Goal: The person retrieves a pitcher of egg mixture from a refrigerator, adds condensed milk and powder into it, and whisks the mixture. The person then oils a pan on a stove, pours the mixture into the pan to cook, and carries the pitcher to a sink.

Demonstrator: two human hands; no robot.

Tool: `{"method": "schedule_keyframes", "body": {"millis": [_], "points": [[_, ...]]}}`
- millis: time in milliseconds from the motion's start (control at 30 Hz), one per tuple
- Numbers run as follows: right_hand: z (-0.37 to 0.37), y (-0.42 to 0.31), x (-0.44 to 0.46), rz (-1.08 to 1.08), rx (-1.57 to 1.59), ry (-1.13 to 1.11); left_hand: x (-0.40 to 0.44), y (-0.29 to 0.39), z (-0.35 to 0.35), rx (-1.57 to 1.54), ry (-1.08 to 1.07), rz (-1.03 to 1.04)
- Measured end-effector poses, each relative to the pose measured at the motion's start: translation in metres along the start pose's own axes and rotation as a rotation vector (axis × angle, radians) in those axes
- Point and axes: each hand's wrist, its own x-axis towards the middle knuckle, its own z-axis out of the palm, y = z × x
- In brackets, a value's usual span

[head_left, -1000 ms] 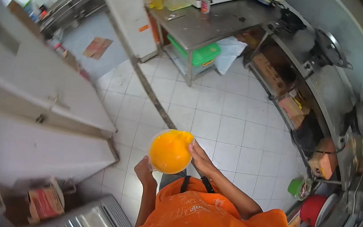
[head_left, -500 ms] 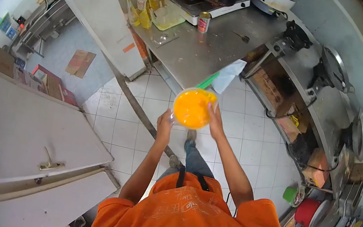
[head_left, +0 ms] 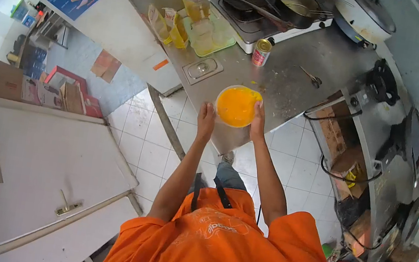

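Observation:
A round clear container (head_left: 236, 106) full of bright orange-yellow liquid is held between my two hands, over the front edge of the steel table (head_left: 285, 96). My left hand (head_left: 206, 120) grips its left side, and my right hand (head_left: 258, 121) grips the right side near the rim. On the table beyond it stand a can (head_left: 261, 52), a metal lid (head_left: 202, 71), scissors (head_left: 310, 78) and a green tray (head_left: 210, 39) with yellow pouches (head_left: 179, 29) beside it.
A stove (head_left: 253, 21) with a dark pan (head_left: 296, 7) is at the table's back, next to a white cooker (head_left: 363, 19). A steel burner counter (head_left: 383, 130) runs along the right. A white chest (head_left: 42, 160) stands at the left.
The view has moved up to the table, which now lies under and beyond the container. Both hands still hold the container, now higher in view and over the table edge.

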Motion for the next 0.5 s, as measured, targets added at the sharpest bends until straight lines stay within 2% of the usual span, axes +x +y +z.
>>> {"method": "schedule_keyframes", "body": {"millis": [67, 167, 267, 300, 400, 467, 500], "points": [[-0.001, 0.021, 0.026, -0.038, -0.013, 0.090, 0.020, 0.039, 0.008, 0.334, 0.074, 0.221], [0.020, -0.004, 0.031, -0.079, -0.047, 0.050, 0.023, 0.103, 0.026, 0.376, 0.042, 0.139], [0.026, -0.017, 0.031, -0.014, -0.053, 0.013, 0.026, 0.117, 0.047, 0.327, -0.009, 0.092], [0.025, -0.018, 0.031, -0.032, -0.118, 0.018, 0.033, 0.118, 0.047, 0.263, -0.022, 0.006], [0.027, -0.025, 0.027, -0.038, -0.257, 0.057, 0.051, 0.114, 0.033, -0.079, 0.008, -0.195], [0.037, -0.034, 0.025, 0.030, -0.265, 0.107, 0.047, 0.121, 0.032, -0.073, -0.028, -0.164], [0.033, -0.024, 0.026, -0.062, -0.413, 0.092, 0.046, 0.121, 0.034, -0.102, -0.021, -0.175]]}}
